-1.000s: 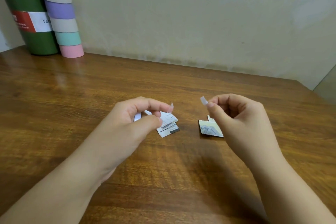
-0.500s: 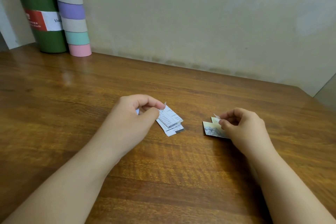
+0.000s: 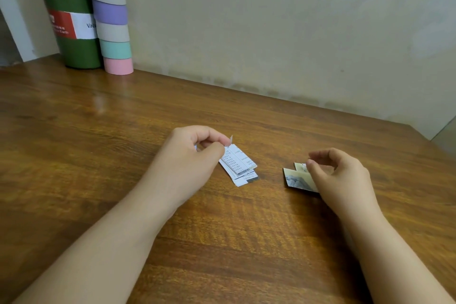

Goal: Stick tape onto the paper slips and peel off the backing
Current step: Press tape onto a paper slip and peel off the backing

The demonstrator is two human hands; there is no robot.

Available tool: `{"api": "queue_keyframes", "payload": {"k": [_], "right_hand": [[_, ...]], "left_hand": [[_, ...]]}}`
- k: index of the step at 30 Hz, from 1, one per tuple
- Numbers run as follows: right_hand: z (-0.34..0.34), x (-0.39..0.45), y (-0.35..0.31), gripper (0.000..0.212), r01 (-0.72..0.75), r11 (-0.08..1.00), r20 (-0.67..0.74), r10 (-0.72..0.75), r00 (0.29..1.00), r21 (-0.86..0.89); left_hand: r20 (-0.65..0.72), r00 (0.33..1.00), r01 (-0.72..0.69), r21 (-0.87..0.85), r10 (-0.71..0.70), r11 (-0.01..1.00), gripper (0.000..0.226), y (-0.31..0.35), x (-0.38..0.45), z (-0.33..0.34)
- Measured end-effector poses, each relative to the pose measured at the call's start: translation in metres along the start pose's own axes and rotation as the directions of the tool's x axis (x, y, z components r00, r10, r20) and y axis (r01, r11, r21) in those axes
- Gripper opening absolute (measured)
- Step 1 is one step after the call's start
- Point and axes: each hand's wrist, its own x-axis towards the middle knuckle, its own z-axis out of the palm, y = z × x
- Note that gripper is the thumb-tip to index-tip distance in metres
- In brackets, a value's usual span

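My left hand (image 3: 190, 158) pinches a small white tab (image 3: 231, 140) between thumb and forefinger at the far end of the printed paper slips (image 3: 238, 164), which lie fanned on the wooden table (image 3: 246, 242) just right of that hand. I judge this tab to be tape or its backing, so this slip looks part done, with the slips beneath still waiting. My right hand (image 3: 338, 175) hovers with fingers loosely curled over the second, picture-printed pile (image 3: 294, 179), to the right; whether it holds anything I cannot tell. 1 second ago that hand was raised, pinching a white scrap; now it is down at the pile and the scrap is out of sight.
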Motion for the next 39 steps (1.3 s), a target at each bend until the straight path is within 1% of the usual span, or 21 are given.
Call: {"api": "queue_keyframes", "payload": {"k": [2, 4, 7, 8, 10, 12, 14, 17, 20, 22, 26, 28, 31, 33, 36, 39], "right_hand": [[0.001, -0.003, -0.003, 0.018, -0.006, 1.0, 0.015, 0.006, 1.0, -0.003], [0.002, -0.007, -0.006, 0.019, 0.021, 1.0, 0.012, -0.021, 1.0, -0.007], [0.006, -0.015, -0.018, 0.015, 0.169, 0.985, 0.023, -0.17, 0.985, 0.033], [0.009, -0.017, -0.023, 0.013, 0.232, 0.972, 0.063, -0.233, 0.97, 0.033], [0.019, -0.02, -0.036, 0.011, 0.338, 0.94, 0.209, -0.325, 0.923, -0.034], [0.029, -0.018, -0.049, 0.019, 0.406, 0.901, 0.346, -0.337, 0.876, -0.151], [0.038, -0.012, -0.059, 0.029, 0.441, 0.868, 0.387, -0.335, 0.859, -0.229], [0.049, -0.004, -0.068, 0.038, 0.44, 0.853, 0.392, -0.316, 0.864, -0.281], [0.06, -0.001, -0.069, 0.046, 0.406, 0.865, 0.415, -0.267, 0.87, -0.295], [0.062, -0.001, -0.069, 0.042, 0.375, 0.882, 0.402, -0.245, 0.882, -0.286], [0.06, -0.001, -0.069, 0.021, 0.361, 0.896, 0.376, -0.251, 0.892, -0.257], [0.056, -0.002, -0.069, 0.014, 0.365, 0.896, 0.367, -0.26, 0.893, -0.255], [0.052, -0.002, -0.071, 0.02, 0.386, 0.876, 0.364, -0.272, 0.891, -0.289], [0.051, -0.003, -0.072, 0.019, 0.399, 0.865, 0.354, -0.287, 0.89, -0.303], [0.049, -0.005, -0.072, 0.014, 0.39, 0.877, 0.327, -0.295, 0.898, -0.28], [0.048, -0.006, -0.07, 0.013, 0.355, 0.905, 0.323, -0.271, 0.907, -0.236]], "left_hand": [[-0.001, 1.0, 0.009, -0.007, -0.009, 1.0, 0.023, 0.0, 0.001, -0.001], [0.004, 1.0, 0.016, -0.028, -0.016, 0.999, 0.022, 0.0, 0.002, -0.001], [0.001, 1.0, 0.024, -0.054, -0.024, 0.998, 0.021, -0.001, 0.004, -0.003], [-0.002, 0.999, 0.032, -0.059, -0.032, 0.998, 0.021, -0.001, 0.004, -0.003], [-0.011, 0.999, 0.034, -0.054, -0.034, 0.998, 0.019, -0.003, 0.006, -0.004], [-0.014, 1.0, 0.027, -0.044, -0.027, 0.999, 0.018, -0.005, 0.007, -0.004], [-0.01, 1.0, 0.021, -0.047, -0.021, 0.999, 0.018, -0.006, 0.008, -0.004], [-0.001, 1.0, 0.012, -0.062, -0.012, 0.998, 0.017, -0.006, 0.008, -0.004], [-0.001, 1.0, 0.012, -0.081, -0.012, 0.997, 0.016, -0.005, 0.008, -0.005], [-0.003, 1.0, 0.015, -0.088, -0.015, 0.996, 0.016, -0.005, 0.009, -0.004], [-0.002, 1.0, 0.015, -0.093, -0.016, 0.996, 0.016, -0.005, 0.009, -0.003], [0.005, 1.0, 0.016, -0.091, -0.016, 0.996, 0.016, -0.005, 0.009, -0.004], [0.012, 1.0, 0.015, -0.088, -0.014, 0.996, 0.016, -0.004, 0.008, -0.005], [0.017, 1.0, 0.016, -0.082, -0.015, 0.996, 0.016, -0.004, 0.008, -0.005], [0.013, 1.0, 0.018, -0.083, -0.017, 0.996, 0.017, -0.005, 0.009, -0.005], [0.014, 1.0, 0.012, -0.075, -0.011, 0.997, 0.018, -0.005, 0.009, -0.005]]}}
